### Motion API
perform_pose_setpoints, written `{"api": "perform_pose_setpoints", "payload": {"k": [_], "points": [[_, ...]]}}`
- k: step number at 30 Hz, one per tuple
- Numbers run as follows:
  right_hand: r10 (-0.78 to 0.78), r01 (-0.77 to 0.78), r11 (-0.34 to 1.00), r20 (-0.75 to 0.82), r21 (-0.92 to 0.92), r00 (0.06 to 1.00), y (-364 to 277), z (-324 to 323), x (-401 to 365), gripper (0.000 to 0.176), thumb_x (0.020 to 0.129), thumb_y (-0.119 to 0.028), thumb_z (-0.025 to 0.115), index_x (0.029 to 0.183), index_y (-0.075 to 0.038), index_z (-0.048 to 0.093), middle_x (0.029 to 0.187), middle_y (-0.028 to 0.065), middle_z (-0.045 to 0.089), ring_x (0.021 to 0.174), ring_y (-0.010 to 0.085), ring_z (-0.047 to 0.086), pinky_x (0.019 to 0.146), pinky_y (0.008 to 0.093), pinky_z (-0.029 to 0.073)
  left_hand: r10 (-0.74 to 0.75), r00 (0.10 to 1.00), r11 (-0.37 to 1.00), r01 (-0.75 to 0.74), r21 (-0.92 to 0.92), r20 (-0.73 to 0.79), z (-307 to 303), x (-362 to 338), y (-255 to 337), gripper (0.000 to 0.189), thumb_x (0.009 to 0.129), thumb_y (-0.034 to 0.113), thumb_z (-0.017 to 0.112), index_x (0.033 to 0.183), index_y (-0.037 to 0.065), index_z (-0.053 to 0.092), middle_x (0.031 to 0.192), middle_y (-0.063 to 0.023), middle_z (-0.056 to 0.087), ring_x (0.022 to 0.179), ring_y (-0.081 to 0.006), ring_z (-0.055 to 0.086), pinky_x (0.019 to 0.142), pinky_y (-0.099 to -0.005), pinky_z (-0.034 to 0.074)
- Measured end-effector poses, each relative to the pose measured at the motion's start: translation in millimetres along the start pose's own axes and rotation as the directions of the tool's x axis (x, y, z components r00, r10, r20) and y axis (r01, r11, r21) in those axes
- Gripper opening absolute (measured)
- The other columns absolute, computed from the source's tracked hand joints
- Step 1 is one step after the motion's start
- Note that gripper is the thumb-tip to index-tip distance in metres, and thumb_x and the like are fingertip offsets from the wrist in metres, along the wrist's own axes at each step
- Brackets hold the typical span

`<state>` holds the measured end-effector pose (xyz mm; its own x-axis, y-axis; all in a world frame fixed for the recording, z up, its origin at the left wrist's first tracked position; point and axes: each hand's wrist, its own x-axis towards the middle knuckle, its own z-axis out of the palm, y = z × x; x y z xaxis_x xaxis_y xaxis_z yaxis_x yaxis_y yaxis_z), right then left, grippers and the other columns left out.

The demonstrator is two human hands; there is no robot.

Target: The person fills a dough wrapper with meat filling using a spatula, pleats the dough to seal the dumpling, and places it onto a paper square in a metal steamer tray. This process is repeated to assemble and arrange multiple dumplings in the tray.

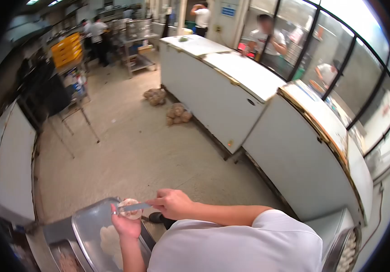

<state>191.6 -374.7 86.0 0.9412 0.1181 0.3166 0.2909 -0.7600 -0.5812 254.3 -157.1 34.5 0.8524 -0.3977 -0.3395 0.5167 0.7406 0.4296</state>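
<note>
Beige floor (113, 154); white counters (208, 88) beside black-framed windows (329, 41); metal rack (140, 65) farther off.

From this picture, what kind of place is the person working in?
Probably a commercial kitchen: pale, dough-like pieces lie on a metal tray, yellow crates are stacked further back, and several other people in white tops are in view.

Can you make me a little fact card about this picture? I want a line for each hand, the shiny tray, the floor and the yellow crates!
Left hand: holding a round pale piece
Right hand: gripping a flat tool
Tool position: across the round pale piece
Shiny tray: metal, with pale pieces in it
Floor: two lumpy bags near the long white counter; contents unclear
Yellow crates: stacked, far left
</note>
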Motion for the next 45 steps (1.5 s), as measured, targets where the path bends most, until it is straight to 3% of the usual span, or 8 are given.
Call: {"api": "perform_pose_setpoints", "payload": {"k": [7, 13, 27, 32, 35, 36, 41, 45], "points": [[0.092, -0.090, 0.995, -0.078, 0.032, 0.993, 16, -15, -30, 0.036, 0.082, -0.007, 0.073, 0.115, -0.022, 0.079, 0.082, 0.0052, 0.062, 0.077, 0.0249, 0.065, 0.059, 0.0402, 0.053, -0.080, 0.992, 0.995, 0.085, 0.051, -0.102, 29, 18, -24, 0.059, 0.102, 0.059, 0.047, 0.117, 0.005, 0.062, 0.114, -0.0133, 0.068, 0.107, -0.0315, 0.064, 0.099, -0.0499, 0.051], [0.238, -0.232, 0.969, -0.074, 0.083, 0.968, 23, -28, -52, 0.030, 0.088, -0.011, 0.071, 0.115, -0.021, 0.078, 0.087, 0.0092, 0.063, 0.083, 0.0299, 0.066, 0.065, 0.0440, 0.053, -0.204, 0.978, 0.972, 0.209, 0.110, -0.052, 47, 27, -38, 0.058, 0.102, 0.058, 0.047, 0.120, 0.005, 0.062, 0.115, -0.0135, 0.068, 0.109, -0.0311, 0.064, 0.100, -0.0480, 0.051], [0.048, -0.044, 0.999, -0.138, 0.031, 0.989, 20, -18, -45, 0.037, 0.083, -0.010, 0.073, 0.118, -0.019, 0.077, 0.085, 0.0075, 0.060, 0.082, 0.0270, 0.066, 0.062, 0.0407, 0.053, -0.172, 0.982, 0.971, 0.181, 0.156, -0.075, 18, 26, -37, 0.057, 0.101, 0.059, 0.047, 0.119, 0.007, 0.064, 0.113, -0.0099, 0.072, 0.106, -0.0268, 0.067, 0.091, -0.0444, 0.055], [0.109, -0.109, 0.994, -0.107, -0.002, 0.988, 10, -29, -48, 0.039, 0.081, -0.010, 0.072, 0.117, -0.021, 0.078, 0.085, 0.0076, 0.065, 0.080, 0.0279, 0.068, 0.062, 0.0411, 0.055, -0.153, 0.985, 0.983, 0.160, 0.095, -0.079, 5, 32, -33, 0.060, 0.101, 0.058, 0.044, 0.123, 0.007, 0.065, 0.117, -0.0111, 0.071, 0.111, -0.0291, 0.066, 0.099, -0.0493, 0.052], [0.090, -0.101, 0.993, -0.164, -0.062, 0.982, 9, -35, -34, 0.041, 0.075, -0.005, 0.071, 0.110, -0.021, 0.081, 0.087, 0.0095, 0.071, 0.077, 0.0267, 0.070, 0.064, 0.0410, 0.059, -0.112, 0.993, 0.993, 0.110, 0.041, 0.037, 13, 12, -17, 0.063, 0.103, 0.058, 0.041, 0.128, 0.005, 0.065, 0.125, -0.0149, 0.069, 0.116, -0.0344, 0.064, 0.104, -0.0566, 0.048], [0.010, -0.029, 0.996, -0.203, -0.089, 0.979, 8, -34, -24, 0.034, 0.078, -0.005, 0.072, 0.107, -0.020, 0.082, 0.085, 0.0087, 0.070, 0.074, 0.0267, 0.069, 0.062, 0.0409, 0.059, -0.076, 0.988, 0.997, 0.079, -0.015, 0.132, -3, 8, -7, 0.060, 0.104, 0.056, 0.044, 0.126, 0.004, 0.065, 0.126, -0.0170, 0.068, 0.121, -0.0366, 0.062, 0.106, -0.0574, 0.046], [-0.214, 0.210, 0.976, -0.098, -0.052, 0.972, -16, -22, 42, 0.017, 0.083, -0.012, 0.078, 0.097, -0.021, 0.082, 0.072, 0.0037, 0.059, 0.062, 0.0237, 0.061, 0.052, 0.0393, 0.049, 0.199, 0.973, 0.977, -0.207, -0.057, -0.118, 3, -43, 28, 0.064, 0.102, 0.063, 0.046, 0.127, 0.006, 0.058, 0.119, -0.0137, 0.066, 0.119, -0.0363, 0.060, 0.106, -0.0533, 0.048], [-0.551, 0.551, 0.833, 0.171, 0.050, 0.817, -56, 30, 89, 0.018, 0.083, -0.011, 0.078, 0.097, -0.022, 0.082, 0.073, 0.0021, 0.059, 0.062, 0.0223, 0.061, 0.052, 0.0378, 0.048, 0.389, 0.887, 0.899, -0.425, -0.106, -0.249, -34, -93, 44, 0.064, 0.104, 0.064, 0.041, 0.126, 0.006, 0.057, 0.119, -0.0122, 0.064, 0.118, -0.0310, 0.061, 0.103, -0.0525, 0.049]]}}
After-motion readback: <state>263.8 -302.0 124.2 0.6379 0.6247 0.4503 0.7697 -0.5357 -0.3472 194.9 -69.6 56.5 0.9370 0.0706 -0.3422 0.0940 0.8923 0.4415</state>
